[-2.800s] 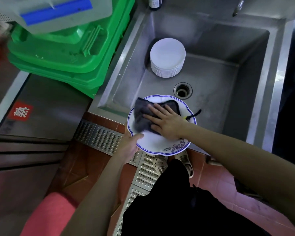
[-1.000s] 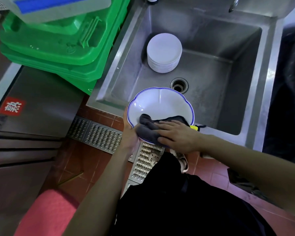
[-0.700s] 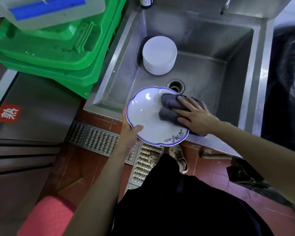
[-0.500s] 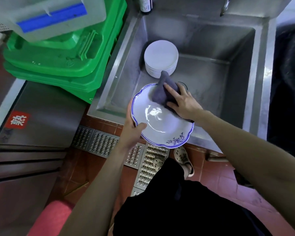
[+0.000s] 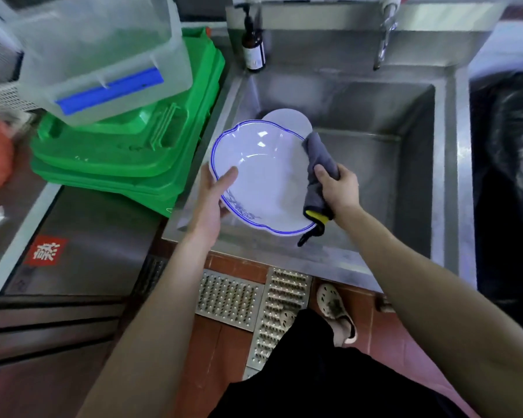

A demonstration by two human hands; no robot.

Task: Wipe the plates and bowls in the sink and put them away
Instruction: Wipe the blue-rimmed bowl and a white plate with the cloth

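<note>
A white bowl with a blue scalloped rim (image 5: 263, 179) is held above the steel sink (image 5: 447, 164), tilted toward me. My left hand (image 5: 213, 203) grips its left rim, thumb inside the bowl. My right hand (image 5: 335, 188) grips a folded grey cloth (image 5: 317, 158) against the bowl's right rim; a yellow tag hangs from the cloth's lower end. Behind the bowl, a stack of white plates (image 5: 293, 120) stands on the sink floor, mostly hidden.
Green plastic crates (image 5: 127, 152) are stacked left of the sink with a clear bin with a blue handle (image 5: 103, 55) on top. A brown pump bottle (image 5: 254, 49) stands at the sink's back left corner, a tap (image 5: 384, 37) at the back. A steel counter lies lower left.
The bowl has been turned and lifted, its flower pattern now near my left hand. My right hand has moved the cloth from the far rim to the right rim.
</note>
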